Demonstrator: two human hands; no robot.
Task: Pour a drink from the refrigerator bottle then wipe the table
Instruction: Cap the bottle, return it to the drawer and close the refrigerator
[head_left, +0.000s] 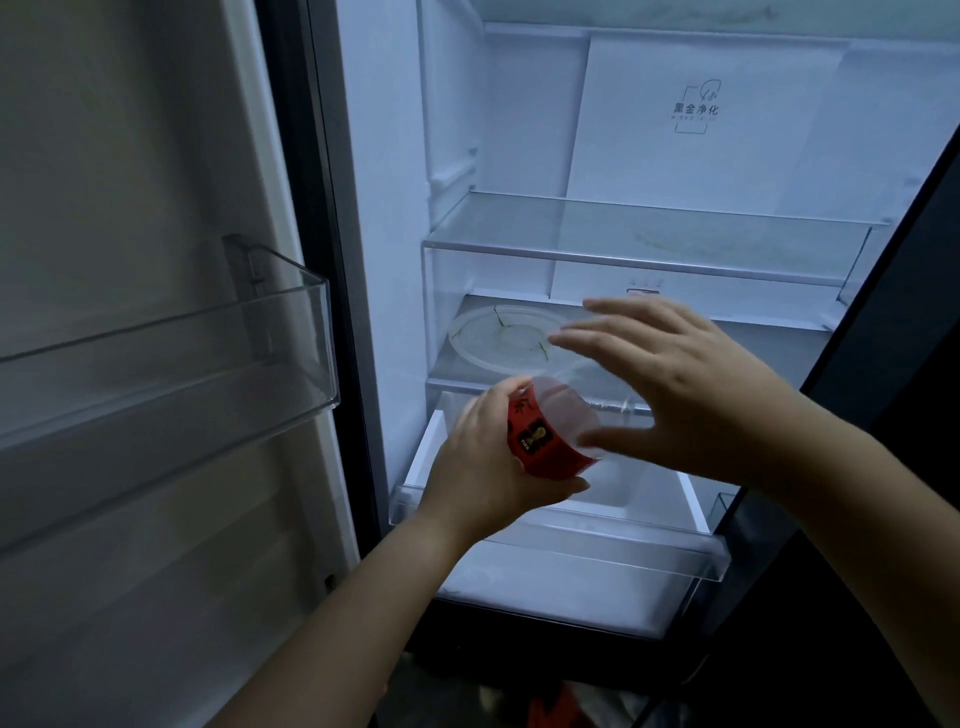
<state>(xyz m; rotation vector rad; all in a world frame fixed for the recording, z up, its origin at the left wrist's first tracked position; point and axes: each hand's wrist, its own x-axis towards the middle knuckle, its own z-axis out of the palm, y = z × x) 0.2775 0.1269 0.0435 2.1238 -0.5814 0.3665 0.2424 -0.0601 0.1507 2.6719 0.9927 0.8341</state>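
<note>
L hand (483, 457) clamps red-label bottle (545, 431) at frame center; R hand (675, 384) fingers spread, w/ nothing gripped, before fridge shelf (649, 260).

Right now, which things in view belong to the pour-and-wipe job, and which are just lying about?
Job:
- bottle, red label, gripped by the left hand
- right hand, fingers straight, just over the bottle

Lying about:
- round clear container on the middle shelf
- top shelf
- drawer
- door bin
</note>
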